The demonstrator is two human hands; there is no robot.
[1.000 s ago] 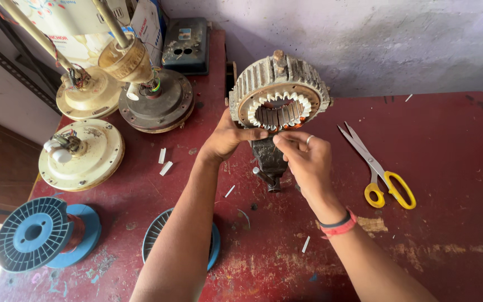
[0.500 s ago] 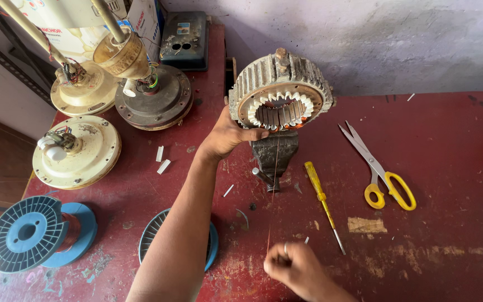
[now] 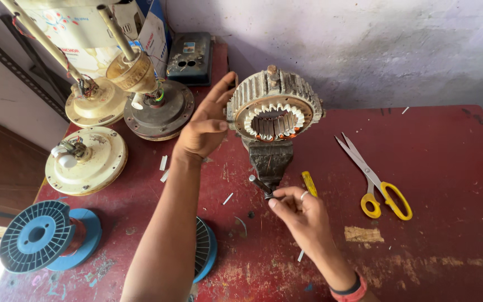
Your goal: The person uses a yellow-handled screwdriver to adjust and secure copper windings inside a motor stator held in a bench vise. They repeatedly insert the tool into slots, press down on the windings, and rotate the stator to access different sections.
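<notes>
The picture is bright and clear, lit by soft daylight. The near left corner is washed out white, so light comes in from there. The worn red table (image 3: 448,168) shows soft shadows under the yellow-handled scissors (image 3: 373,176) and the round grey metal ring with teeth (image 3: 273,109). The pale purple wall (image 3: 364,45) looks evenly lit. Edges bend outward a little. The near arm looks slightly soft.

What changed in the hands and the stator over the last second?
The left hand let go of the stator and now hovers open beside it. The right hand left the stator, dropped low, then came up to pinch the vise handle. The screwdriver became visible. Stator, vise and scissors stayed put.
</notes>
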